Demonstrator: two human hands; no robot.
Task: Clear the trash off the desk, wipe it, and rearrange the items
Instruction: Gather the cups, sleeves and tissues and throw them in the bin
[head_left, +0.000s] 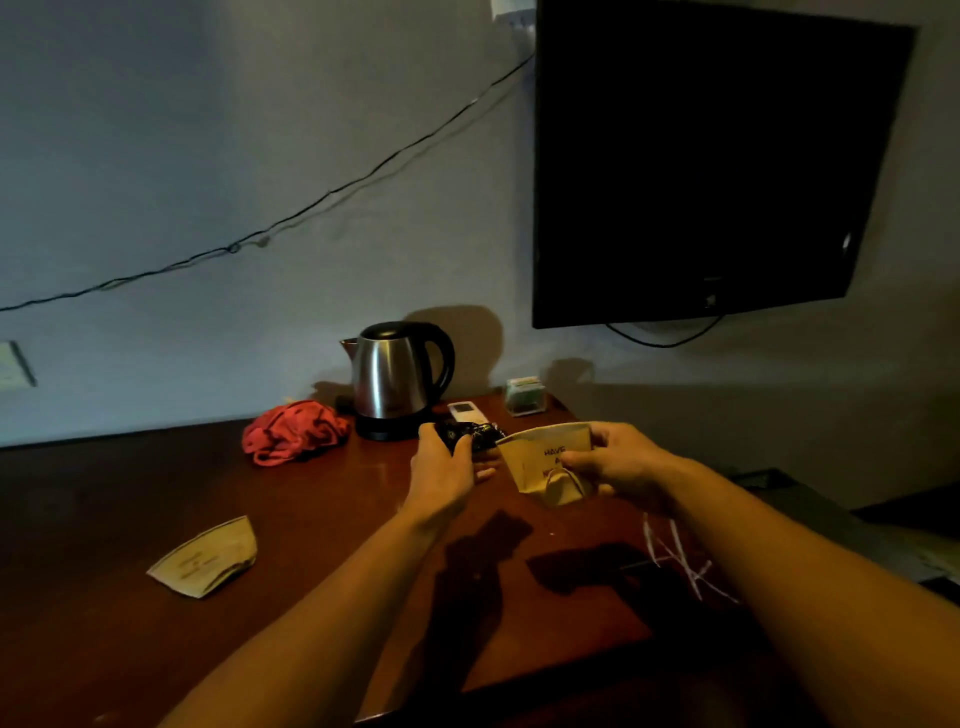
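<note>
My right hand grips a flattened tan paper cup with printed letters, held above the brown desk. My left hand pinches a crumpled black wrapper just left of the cup, near the kettle's base. A second flattened tan paper cup lies on the desk at the front left. A crumpled red cloth sits at the back of the desk, left of the kettle.
A steel electric kettle stands at the back centre. A white remote and a small clear box lie to its right. A dark wall-mounted screen hangs above the desk's right end. White scratch marks show near the right edge.
</note>
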